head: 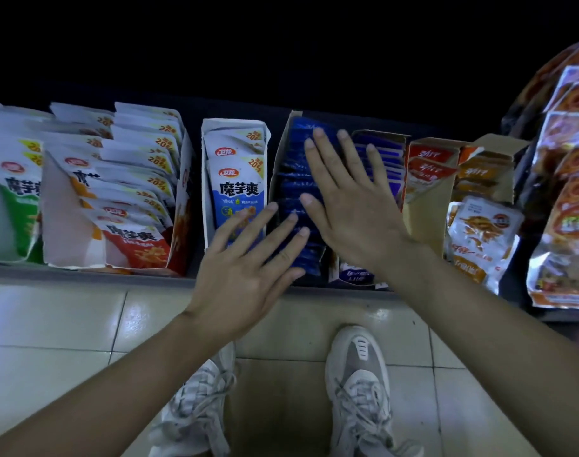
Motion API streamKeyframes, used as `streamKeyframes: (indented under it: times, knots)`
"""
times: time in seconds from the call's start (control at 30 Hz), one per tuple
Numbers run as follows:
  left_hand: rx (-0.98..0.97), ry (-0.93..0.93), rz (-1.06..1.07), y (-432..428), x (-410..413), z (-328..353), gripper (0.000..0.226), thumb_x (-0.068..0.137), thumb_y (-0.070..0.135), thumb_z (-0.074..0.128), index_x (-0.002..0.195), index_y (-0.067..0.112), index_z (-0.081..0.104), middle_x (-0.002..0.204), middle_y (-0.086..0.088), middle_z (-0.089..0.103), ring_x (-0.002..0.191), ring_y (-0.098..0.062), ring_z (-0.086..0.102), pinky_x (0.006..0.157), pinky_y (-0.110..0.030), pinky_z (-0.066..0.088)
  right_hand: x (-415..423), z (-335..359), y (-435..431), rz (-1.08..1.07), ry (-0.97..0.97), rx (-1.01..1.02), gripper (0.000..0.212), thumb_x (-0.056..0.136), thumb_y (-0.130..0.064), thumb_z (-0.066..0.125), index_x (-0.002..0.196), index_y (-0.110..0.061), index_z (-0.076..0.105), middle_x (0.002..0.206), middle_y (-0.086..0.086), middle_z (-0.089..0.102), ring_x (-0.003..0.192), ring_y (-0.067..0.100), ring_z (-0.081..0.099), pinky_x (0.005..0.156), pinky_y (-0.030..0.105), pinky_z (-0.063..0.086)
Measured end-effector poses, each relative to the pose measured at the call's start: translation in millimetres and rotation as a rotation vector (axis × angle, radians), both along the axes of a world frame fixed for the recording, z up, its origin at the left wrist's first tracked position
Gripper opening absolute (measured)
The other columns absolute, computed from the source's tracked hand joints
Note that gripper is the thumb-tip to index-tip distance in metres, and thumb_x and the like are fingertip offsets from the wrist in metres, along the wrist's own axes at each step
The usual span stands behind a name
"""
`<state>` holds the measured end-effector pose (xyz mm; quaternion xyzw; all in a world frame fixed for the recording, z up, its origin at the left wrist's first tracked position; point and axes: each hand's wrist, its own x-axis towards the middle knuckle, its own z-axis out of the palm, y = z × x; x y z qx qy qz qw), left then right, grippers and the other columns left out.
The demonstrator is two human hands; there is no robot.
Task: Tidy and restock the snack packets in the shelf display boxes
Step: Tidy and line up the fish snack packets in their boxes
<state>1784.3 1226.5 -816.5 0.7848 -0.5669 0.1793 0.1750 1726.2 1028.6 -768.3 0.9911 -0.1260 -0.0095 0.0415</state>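
Observation:
A row of dark blue snack packets [293, 192] stands packed in a cardboard display box [274, 179] at the middle of the shelf. My right hand [347, 199] lies flat over these packets, fingers straight and spread. My left hand [248, 268] is at the box's near end, fingers straight, its fingertips against the front blue packets. Neither hand holds anything. To the right, a second box holds more blue packets [385, 159].
A white box with blue-labelled packets [237, 186] stands to the left, then boxes of red and green packets [129, 192]. Orange packets [479, 232] and boxes sit to the right, with hanging bags [568, 192] at far right. Below are the shelf edge [83, 273], tiled floor and my shoes.

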Motion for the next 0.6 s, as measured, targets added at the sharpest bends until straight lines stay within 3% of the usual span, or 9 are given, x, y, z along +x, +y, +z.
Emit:
streamKeyframes:
  times: [0.1, 0.2, 0.3, 0.4, 0.53, 0.6]
  knots:
    - [-0.055, 0.016, 0.030, -4, 1, 1, 0.036, 0.101, 0.036, 0.060, 0.129, 0.016, 0.068, 0.135, -0.002, 0.064, 0.136, -0.031, 0.050, 0.106, -0.055, 0.041, 4, -3, -7, 0.034, 0.028, 0.022, 0.066, 0.104, -0.052, 0.014, 0.158, -0.020, -0.003, 0.166, -0.003, -0.006, 0.153, 0.023, -0.007, 0.122, 0.052, -0.001]
    - [-0.091, 0.093, 0.024, -4, 1, 3, 0.034, 0.099, 0.037, 0.063, 0.125, 0.017, 0.071, 0.132, -0.002, 0.066, 0.134, -0.029, 0.052, 0.105, -0.054, 0.041, -4, 5, -12, 0.112, -0.070, 0.237, 0.062, 0.104, -0.047, 0.025, 0.159, -0.021, 0.009, 0.166, -0.004, 0.006, 0.153, 0.018, -0.001, 0.123, 0.046, 0.001]
    - [-0.150, 0.183, 0.009, -1, -4, 6, 0.035, 0.094, 0.036, 0.068, 0.121, 0.014, 0.073, 0.127, -0.001, 0.069, 0.129, -0.026, 0.056, 0.104, -0.052, 0.042, -30, 12, -19, 0.100, -0.319, 0.450, 0.049, 0.103, -0.030, 0.043, 0.150, -0.017, 0.040, 0.158, -0.001, 0.035, 0.148, 0.016, 0.027, 0.119, 0.034, 0.019]
    - [-0.210, 0.268, -0.011, -3, -13, 17, 0.032, 0.092, 0.033, 0.070, 0.117, 0.014, 0.075, 0.123, 0.003, 0.070, 0.124, -0.024, 0.059, 0.100, -0.050, 0.043, -66, 18, -34, -0.007, -0.508, 0.521, 0.033, 0.098, -0.017, 0.055, 0.130, -0.013, 0.062, 0.134, 0.001, 0.060, 0.126, 0.017, 0.051, 0.105, 0.032, 0.039]
    - [-0.241, 0.332, -0.023, -27, -25, 39, 0.030, 0.091, 0.030, 0.071, 0.118, 0.017, 0.074, 0.119, 0.006, 0.071, 0.118, -0.022, 0.061, 0.095, -0.042, 0.043, -104, 22, -50, -0.195, -0.567, 0.652, 0.031, 0.091, -0.007, 0.067, 0.122, -0.015, 0.067, 0.114, 0.000, 0.067, 0.108, 0.004, 0.057, 0.091, 0.012, 0.043]
    - [-0.171, 0.361, -0.021, -42, -26, 46, 0.042, 0.091, 0.035, 0.068, 0.129, 0.017, 0.067, 0.127, 0.006, 0.067, 0.122, -0.022, 0.056, 0.097, -0.039, 0.041, -114, 17, -53, -0.237, -0.537, 0.679, 0.039, 0.087, -0.006, 0.071, 0.123, -0.020, 0.065, 0.112, -0.005, 0.065, 0.105, 0.001, 0.055, 0.088, 0.012, 0.044]
